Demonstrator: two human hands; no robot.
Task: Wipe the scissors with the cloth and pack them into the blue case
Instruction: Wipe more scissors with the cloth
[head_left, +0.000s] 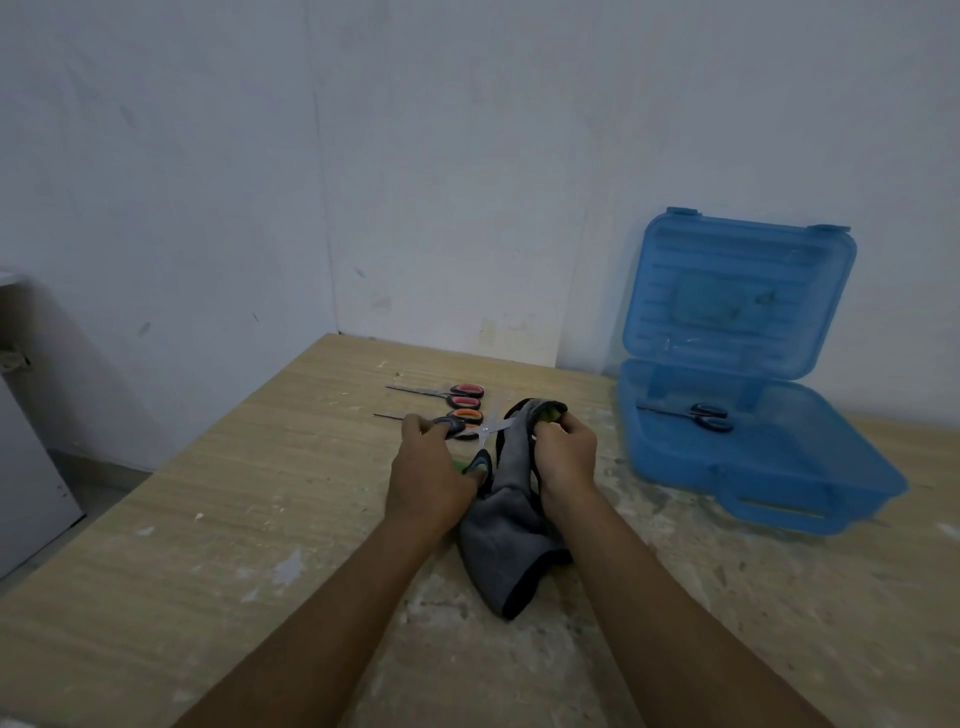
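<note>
My left hand (431, 478) grips the black handles of a pair of scissors (485, 428), whose blades are spread apart and point right. My right hand (563, 452) holds a grey cloth (506, 540) bunched around one blade; the rest of the cloth trails down onto the table. Behind my left hand lie two more pairs: red-handled scissors (465, 391) and orange-handled scissors (464, 415), blades pointing left. The blue case (810, 467) stands with its lid up at the right, and black-handled scissors (709, 414) lie in its base.
The wooden table (208, 519) is scuffed with white marks and meets a white wall at the back. A white cabinet (26, 467) stands beyond the table's left edge.
</note>
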